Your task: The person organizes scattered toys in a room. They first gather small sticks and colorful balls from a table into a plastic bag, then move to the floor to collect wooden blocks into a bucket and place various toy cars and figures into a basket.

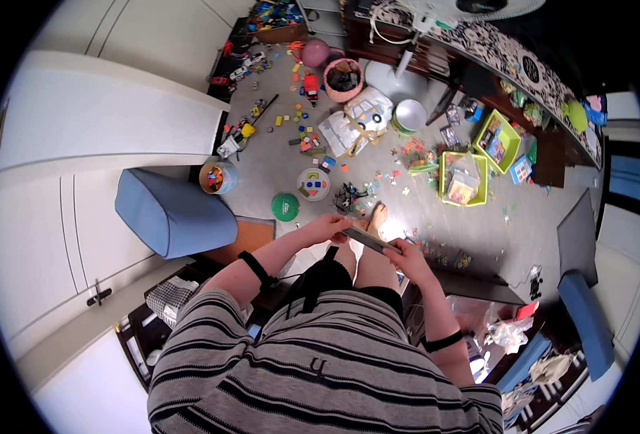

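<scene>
Both my hands hold one flat, thin board or frame [369,239], seen nearly edge-on in front of my thighs; what it is exactly cannot be told. My left hand [328,228] grips its left end, and my right hand [405,259] pinches the right end. Beyond it on the grey floor lie a dark, spidery toy [348,197], a round green lid [286,207] and a white disc with coloured shapes [313,184]. Jigsaw pieces [415,146] are scattered further off. My bare foot [378,218] shows just past the board.
Two lime-green bins [485,182] hold packets at the right. Toy blocks [298,116] lie about the floor near a white bag [358,122], a pink basket [343,96] and a white bucket [410,115]. A blue cushioned seat [176,214] and a tub of toys [218,178] stand left; a fan base [396,81] stands behind.
</scene>
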A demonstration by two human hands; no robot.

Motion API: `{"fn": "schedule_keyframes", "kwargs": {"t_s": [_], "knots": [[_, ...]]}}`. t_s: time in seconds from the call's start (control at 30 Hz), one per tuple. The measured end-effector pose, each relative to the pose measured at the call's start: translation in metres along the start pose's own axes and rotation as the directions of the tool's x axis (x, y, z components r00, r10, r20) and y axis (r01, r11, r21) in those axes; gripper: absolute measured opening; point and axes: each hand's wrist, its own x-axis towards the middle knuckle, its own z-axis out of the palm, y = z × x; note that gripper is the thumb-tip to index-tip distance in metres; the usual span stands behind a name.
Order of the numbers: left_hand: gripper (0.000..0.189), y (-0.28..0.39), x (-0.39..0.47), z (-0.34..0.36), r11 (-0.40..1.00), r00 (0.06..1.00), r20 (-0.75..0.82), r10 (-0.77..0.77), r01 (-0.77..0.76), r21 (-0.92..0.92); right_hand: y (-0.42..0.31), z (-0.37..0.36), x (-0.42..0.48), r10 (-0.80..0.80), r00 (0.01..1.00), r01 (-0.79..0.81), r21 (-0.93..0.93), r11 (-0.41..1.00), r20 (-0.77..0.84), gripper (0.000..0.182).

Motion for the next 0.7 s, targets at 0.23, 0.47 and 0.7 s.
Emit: {"fn": "schedule_keyframes", "kwargs": {"t_s": [0.23,0.47,0.7], "knots": [[0.029,-0.005,-0.053,-0.054,0.977,0.803,-0.580,0.137,-0.205,-0.054,-0.051,-0.036,0.018,-0.129,0.989,0.136,0.115,0.984,-0.073,0.026],[0.026,-0.010,-0.115,-0.066,0.918,0.676,-0.734,0.061,-0.326,-0.225,-0.080,-0.093,0.040,-0.141,0.965,0.178,0.159,0.971,-0.221,0.028],[0.027,0.037,-0.123,-0.080,0.952,0.691,-0.684,0.235,-0.306,0.018,-0.126,-0.097,0.078,-0.137,0.963,0.210,0.325,0.922,-0.234,0.028]]}}
